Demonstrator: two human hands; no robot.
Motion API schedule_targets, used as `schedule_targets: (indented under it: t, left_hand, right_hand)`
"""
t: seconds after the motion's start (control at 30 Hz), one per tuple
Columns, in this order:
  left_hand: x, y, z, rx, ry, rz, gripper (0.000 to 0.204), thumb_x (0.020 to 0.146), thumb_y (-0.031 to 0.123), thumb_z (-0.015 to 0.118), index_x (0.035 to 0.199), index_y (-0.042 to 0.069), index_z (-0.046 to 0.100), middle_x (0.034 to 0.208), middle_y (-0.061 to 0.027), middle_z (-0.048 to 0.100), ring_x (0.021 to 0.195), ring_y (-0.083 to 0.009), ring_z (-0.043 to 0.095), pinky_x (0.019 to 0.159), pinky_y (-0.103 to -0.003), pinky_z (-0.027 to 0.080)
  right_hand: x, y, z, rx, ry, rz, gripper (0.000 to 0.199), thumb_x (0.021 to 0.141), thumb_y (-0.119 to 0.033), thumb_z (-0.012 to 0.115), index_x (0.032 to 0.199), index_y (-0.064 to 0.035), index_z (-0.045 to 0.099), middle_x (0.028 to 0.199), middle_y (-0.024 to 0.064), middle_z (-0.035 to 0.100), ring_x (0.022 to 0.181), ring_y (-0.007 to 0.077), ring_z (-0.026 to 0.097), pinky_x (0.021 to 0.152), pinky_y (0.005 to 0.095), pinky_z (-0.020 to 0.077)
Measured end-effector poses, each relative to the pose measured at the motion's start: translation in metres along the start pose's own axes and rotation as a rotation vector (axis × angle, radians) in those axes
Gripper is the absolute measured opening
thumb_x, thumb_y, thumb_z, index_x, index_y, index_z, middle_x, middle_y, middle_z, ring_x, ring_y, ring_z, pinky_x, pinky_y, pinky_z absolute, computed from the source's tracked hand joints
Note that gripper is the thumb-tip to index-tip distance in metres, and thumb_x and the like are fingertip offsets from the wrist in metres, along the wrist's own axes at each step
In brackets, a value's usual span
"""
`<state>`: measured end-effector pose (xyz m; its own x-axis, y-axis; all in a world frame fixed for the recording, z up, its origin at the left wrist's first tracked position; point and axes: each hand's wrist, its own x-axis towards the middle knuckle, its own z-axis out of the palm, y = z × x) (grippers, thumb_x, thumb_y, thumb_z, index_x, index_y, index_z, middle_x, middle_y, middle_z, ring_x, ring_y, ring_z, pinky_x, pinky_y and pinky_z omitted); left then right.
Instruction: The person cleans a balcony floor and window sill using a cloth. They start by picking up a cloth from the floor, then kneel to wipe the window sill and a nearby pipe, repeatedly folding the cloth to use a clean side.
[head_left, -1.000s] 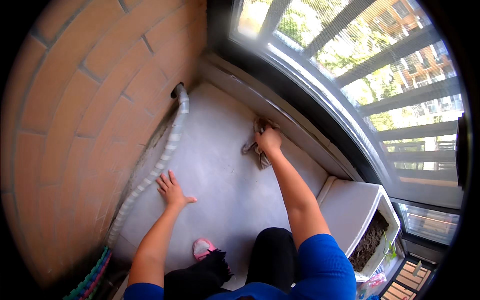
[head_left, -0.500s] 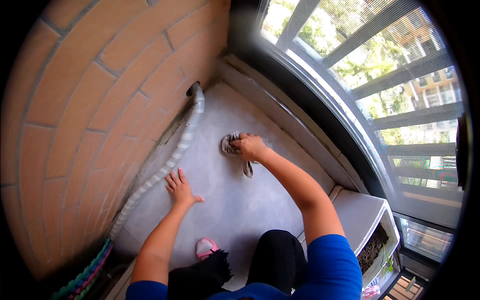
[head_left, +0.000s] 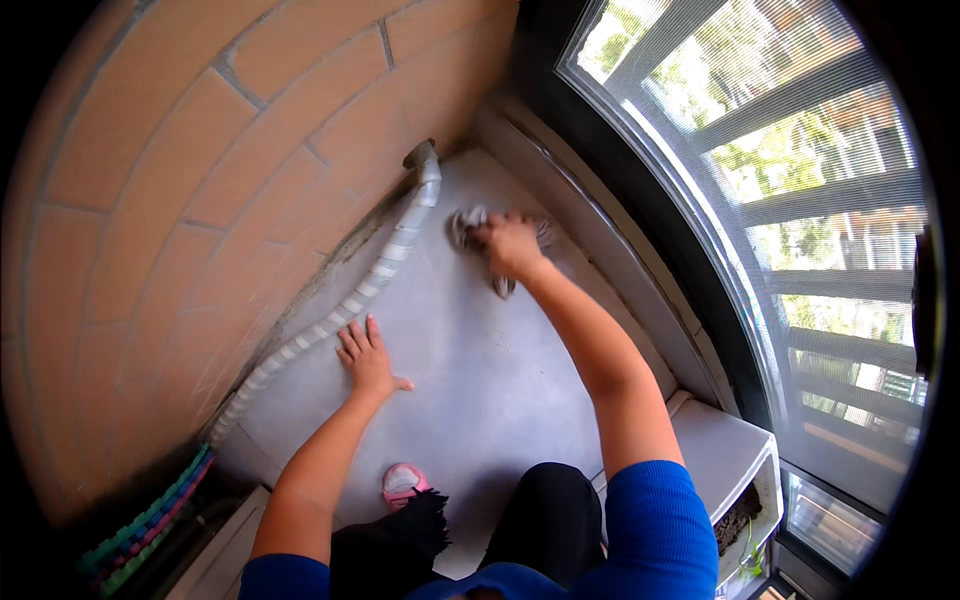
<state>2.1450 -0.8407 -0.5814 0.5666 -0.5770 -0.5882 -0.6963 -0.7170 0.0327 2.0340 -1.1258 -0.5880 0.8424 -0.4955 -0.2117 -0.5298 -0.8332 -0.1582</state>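
A home balcony: brick wall (head_left: 200, 150) at upper left, grey floor (head_left: 480, 370), screened railing (head_left: 800, 200) at right, white planter box (head_left: 735, 470) lower right.

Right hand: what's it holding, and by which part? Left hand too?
The right hand grips a grey rag bunched under the palm, pressed to the floor. The left hand holds nothing; it lies flat on the floor beside the hose.

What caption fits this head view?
Right hand presses grey rag on balcony floor; left hand braces flat.
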Motion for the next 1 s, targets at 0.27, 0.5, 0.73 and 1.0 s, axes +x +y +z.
schedule_targets:
  t: [0.27,0.5,0.73,1.0]
  left_hand:
    - [-0.002,0.004,-0.001,-0.002,0.035,0.001,0.139,0.036,0.046,0.087,0.140,0.009,0.002,0.142,-0.0232,0.010,0.132,-0.0439,0.007,0.103,-0.057,0.017]
    - [-0.004,0.004,-0.005,0.010,-0.002,-0.020,0.139,0.037,0.045,0.087,0.140,0.009,0.000,0.142,-0.0237,0.008,0.132,-0.0441,0.006,0.104,-0.056,0.016]
    - [-0.001,0.009,-0.004,0.012,-0.009,0.021,0.139,0.039,0.045,0.086,0.140,0.009,-0.002,0.143,-0.0243,0.008,0.131,-0.0454,0.006,0.104,-0.056,0.016]
    - [-0.003,0.001,0.000,0.015,0.002,-0.014,0.138,0.038,0.046,0.086,0.140,0.009,0.001,0.142,-0.0247,0.010,0.131,-0.0454,0.007,0.103,-0.057,0.016]
  right_hand:
    - [-0.197,-0.044,0.035,-0.047,-0.195,-0.451,0.026,0.075,-0.019,0.053,0.098,-0.0269,0.064,0.100,0.0003,0.050,0.090,0.0232,0.047,0.076,0.0412,0.0365]
    - [-0.188,-0.037,-0.012,0.090,-0.283,-0.158,0.063,0.062,-0.010,0.062,0.121,-0.0256,0.050,0.099,0.0049,0.052,0.092,0.0280,0.050,0.075,0.0422,0.0407]
    - [-0.010,-0.025,-0.014,0.019,0.011,-0.012,0.064,0.064,-0.012,0.064,0.125,-0.0252,0.045,0.105,0.0050,0.053,0.096,0.0286,0.050,0.074,0.0442,0.0411]
    - [-0.098,-0.068,0.017,-0.137,-0.164,-0.239,0.042,0.076,-0.021,0.053,0.117,-0.0252,0.053,0.109,0.0037,0.050,0.099,0.0277,0.048,0.081,0.0469,0.0375]
